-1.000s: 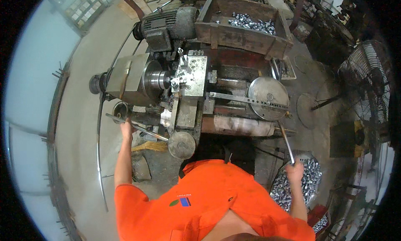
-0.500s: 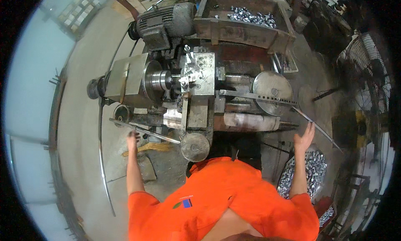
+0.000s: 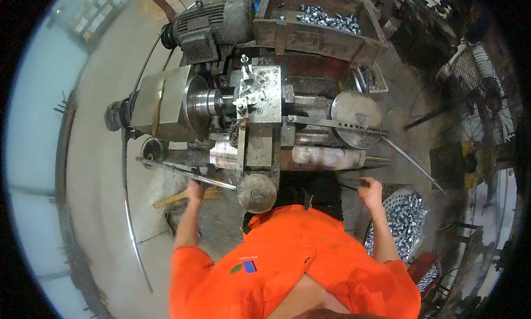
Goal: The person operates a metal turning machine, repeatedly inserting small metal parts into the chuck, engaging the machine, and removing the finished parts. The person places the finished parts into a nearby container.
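Note:
I stand in an orange shirt at an old metal lathe (image 3: 166, 106) with a shiny chuck (image 3: 207, 102) and a tool post (image 3: 257, 92). My left hand (image 3: 194, 190) reaches up at the machine's front left and closes around a long steel lever bar (image 3: 171, 169) that slants across the front. My right hand (image 3: 370, 190) is a fist at the front right, closed on a short dark handle (image 3: 362, 182). A round handwheel (image 3: 257, 193) sits between my hands.
A thin long rod (image 3: 412, 163) sticks out to the right from a round steel disc (image 3: 357, 111). A wooden tray (image 3: 318, 37) of metal parts sits behind the lathe, beside a motor (image 3: 213, 23). A perforated basket (image 3: 387, 200) of parts stands at my right, with a fan (image 3: 481, 97) beyond it.
My right hand let go of the long thin rod, opened, then came in and closed on the short handle. My left hand shifted onto the lever bar. The view moved closer to the lathe.

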Motion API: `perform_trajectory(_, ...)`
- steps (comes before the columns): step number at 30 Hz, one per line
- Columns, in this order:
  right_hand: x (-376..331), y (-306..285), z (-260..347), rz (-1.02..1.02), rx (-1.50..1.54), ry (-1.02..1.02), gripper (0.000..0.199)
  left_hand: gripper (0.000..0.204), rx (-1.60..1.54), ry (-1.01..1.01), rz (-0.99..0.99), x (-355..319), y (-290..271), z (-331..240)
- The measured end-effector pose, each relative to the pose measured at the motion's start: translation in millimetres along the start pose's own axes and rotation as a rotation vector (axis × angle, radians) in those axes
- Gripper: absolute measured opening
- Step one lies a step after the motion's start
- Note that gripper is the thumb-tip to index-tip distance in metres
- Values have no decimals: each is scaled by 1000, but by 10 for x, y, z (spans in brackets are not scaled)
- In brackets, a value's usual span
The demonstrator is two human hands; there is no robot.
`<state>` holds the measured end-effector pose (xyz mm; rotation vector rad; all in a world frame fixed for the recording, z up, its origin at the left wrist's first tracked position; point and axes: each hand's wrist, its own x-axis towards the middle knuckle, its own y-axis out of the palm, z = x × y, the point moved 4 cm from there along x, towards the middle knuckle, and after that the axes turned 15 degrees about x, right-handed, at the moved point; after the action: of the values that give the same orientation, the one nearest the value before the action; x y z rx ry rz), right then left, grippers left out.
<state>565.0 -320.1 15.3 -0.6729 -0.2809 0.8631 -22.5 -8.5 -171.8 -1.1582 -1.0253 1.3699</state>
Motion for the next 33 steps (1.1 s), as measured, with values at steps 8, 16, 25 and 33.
perform_trajectory(8, 725, -387, 1058, -52, 18, -326, 31, 41, 66, 136, 259, 52, -566, 176)
perform_trajectory(16, 1198, 718, 3235, 288, 139, -956, 33, 34, -672, 21, 107, 7, -1621, 1090)
perform_trajectory(25, 1253, 2193, 4080, 550, -306, -763, 28, 36, -301, -315, -271, -663, -2180, 2462)
perform_trajectory(33, 1272, 2145, 4075, 589, -217, -551, 27, 36, -25, -499, -28, -245, -2163, 2704)
